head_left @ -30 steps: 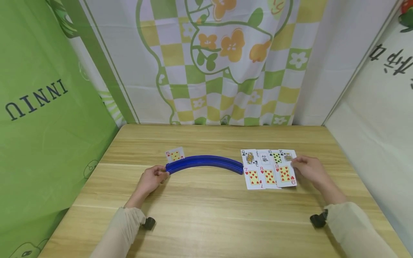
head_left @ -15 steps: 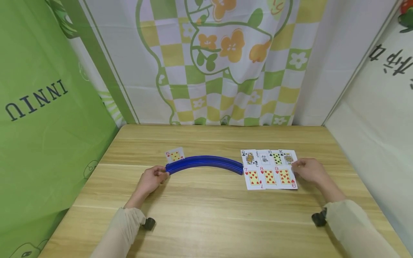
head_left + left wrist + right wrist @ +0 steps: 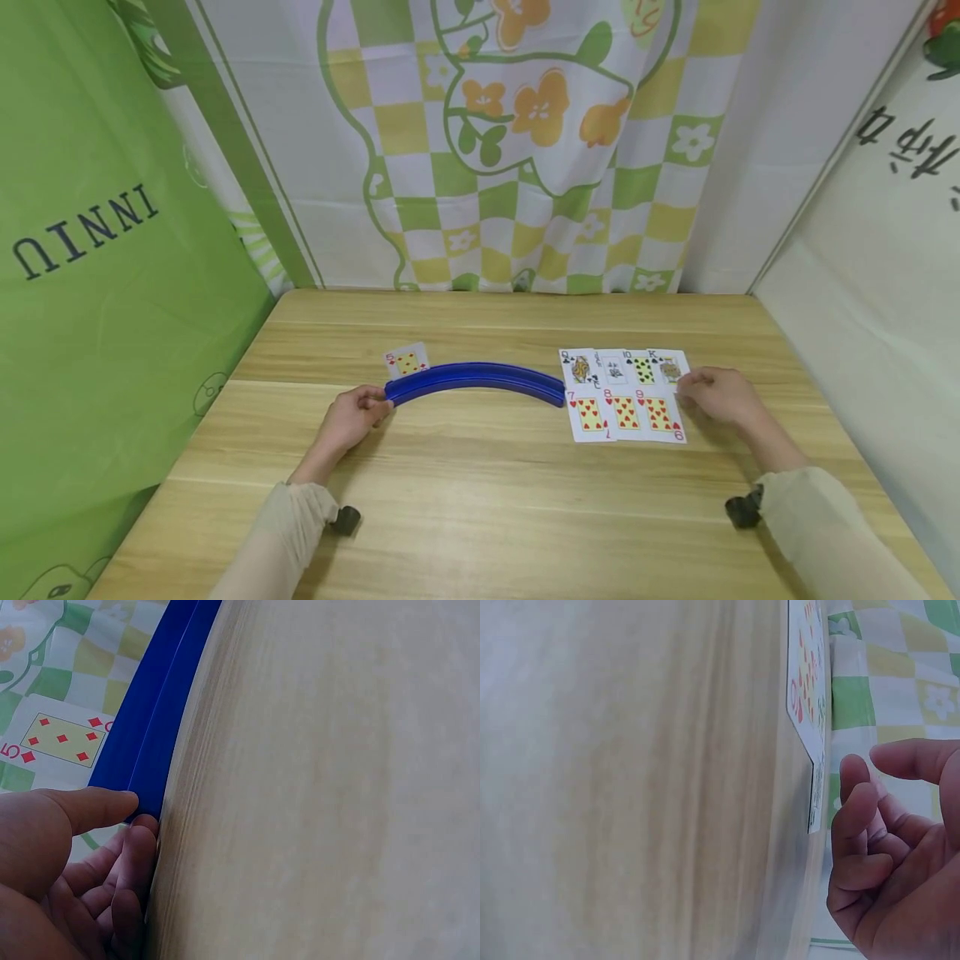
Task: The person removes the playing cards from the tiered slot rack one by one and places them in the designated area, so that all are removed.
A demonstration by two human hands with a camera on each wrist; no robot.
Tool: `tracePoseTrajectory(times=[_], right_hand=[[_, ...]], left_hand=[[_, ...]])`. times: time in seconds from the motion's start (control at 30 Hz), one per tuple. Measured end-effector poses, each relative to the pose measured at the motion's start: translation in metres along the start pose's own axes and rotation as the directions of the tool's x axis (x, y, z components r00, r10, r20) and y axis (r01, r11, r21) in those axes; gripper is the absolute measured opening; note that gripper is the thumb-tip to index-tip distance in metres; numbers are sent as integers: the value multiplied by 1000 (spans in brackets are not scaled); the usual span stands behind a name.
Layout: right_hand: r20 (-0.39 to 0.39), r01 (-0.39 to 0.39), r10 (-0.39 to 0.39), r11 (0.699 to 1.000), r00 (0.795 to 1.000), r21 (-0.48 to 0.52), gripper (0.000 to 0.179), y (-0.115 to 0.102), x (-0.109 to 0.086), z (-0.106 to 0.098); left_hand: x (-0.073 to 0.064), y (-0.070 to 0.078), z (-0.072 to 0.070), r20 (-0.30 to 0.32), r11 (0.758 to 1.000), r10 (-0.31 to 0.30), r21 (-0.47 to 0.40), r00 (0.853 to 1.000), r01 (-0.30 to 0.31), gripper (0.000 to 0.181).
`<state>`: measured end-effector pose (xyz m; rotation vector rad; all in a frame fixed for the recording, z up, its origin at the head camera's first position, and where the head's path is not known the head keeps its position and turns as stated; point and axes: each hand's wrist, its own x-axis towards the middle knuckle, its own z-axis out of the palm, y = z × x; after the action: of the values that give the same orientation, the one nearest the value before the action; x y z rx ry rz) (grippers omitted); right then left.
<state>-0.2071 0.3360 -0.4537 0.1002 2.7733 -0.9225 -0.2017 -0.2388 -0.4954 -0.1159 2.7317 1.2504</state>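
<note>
My left hand (image 3: pixel 352 421) pinches the left end of a blue curved card holder (image 3: pixel 476 377) between thumb and fingers; the left wrist view shows this grip closely. A five of diamonds (image 3: pixel 407 361) lies behind that end. On the right, face-up playing cards form two overlapping rows. The front row has a seven (image 3: pixel 590 414), eight (image 3: pixel 625 412) and nine of hearts (image 3: pixel 660 414); behind are a queen (image 3: pixel 580 368), jack, ten and king (image 3: pixel 670 369). My right hand (image 3: pixel 723 398), loosely curled, has its fingertips right at the cards' right edge. Nothing shows between its thumb and index finger (image 3: pixel 853 776).
The wooden table (image 3: pixel 480 508) extends in front of the holder and cards. A patterned curtain (image 3: pixel 540 208) hangs at its back edge. A green cloth (image 3: pixel 112 350) stands along the left side and a white one (image 3: pixel 870 317) along the right.
The nine of hearts, held raised over the back row by my right hand, now lies flat in the front row, let go. The left hand and holder have stayed put.
</note>
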Motion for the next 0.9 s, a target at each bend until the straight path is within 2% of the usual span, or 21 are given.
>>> tracePoseTrajectory(times=[0.23, 0.43, 0.6, 0.9], right_hand=[[25, -9, 7, 996, 1000, 83, 52, -5, -1, -2], [15, 17, -20, 989, 1000, 147, 48, -12, -1, 0], [18, 8, -12, 979, 1000, 202, 48, -17, 0, 3], [23, 26, -32, 972, 999, 234, 44, -30, 0, 11]], left_hand=[[1, -1, 1, -6, 1000, 1, -4, 1000, -1, 37], [2, -1, 1, -7, 1000, -1, -6, 1000, 1, 36], [2, -2, 1, -3, 1000, 5, 3, 1000, -5, 36], [1, -2, 1, -2, 1000, -1, -5, 1000, 1, 36]])
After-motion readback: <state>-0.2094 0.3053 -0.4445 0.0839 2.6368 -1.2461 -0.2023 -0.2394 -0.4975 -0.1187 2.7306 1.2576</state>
